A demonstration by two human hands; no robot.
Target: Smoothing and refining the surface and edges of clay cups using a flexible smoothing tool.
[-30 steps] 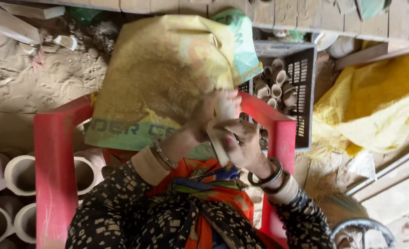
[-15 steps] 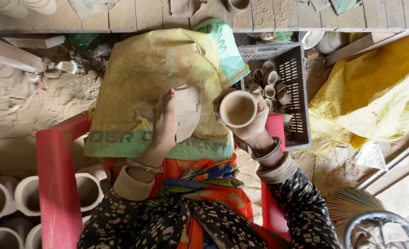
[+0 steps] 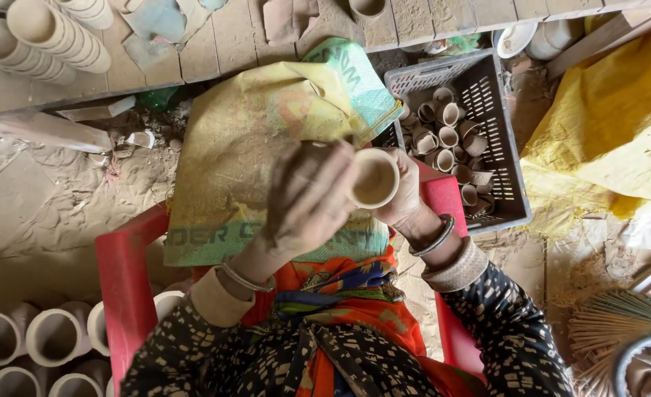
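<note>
A small clay cup (image 3: 374, 179) sat in the middle of the view, its open mouth turned up toward the camera, held above a yellow woven sack (image 3: 245, 147) that was spread over the person's lap. The right hand (image 3: 406, 195) was wrapped around the cup from behind and below, fingers closed on its wall. The left hand (image 3: 311, 198), smeared dark with clay, lay against the cup's left side with its fingers curled and touching the rim — whether it gripped anything of its own could not be told. Both wrists wore bangles. The person sat in a red plastic chair (image 3: 123, 279). Just right of the cup stood a grey plastic crate (image 3: 505, 147) holding many like cups, and beyond it lay a yellow tarp (image 3: 612, 132). More clay cups (image 3: 54, 337) lay in rows at lower left, on the sandy ground
</note>
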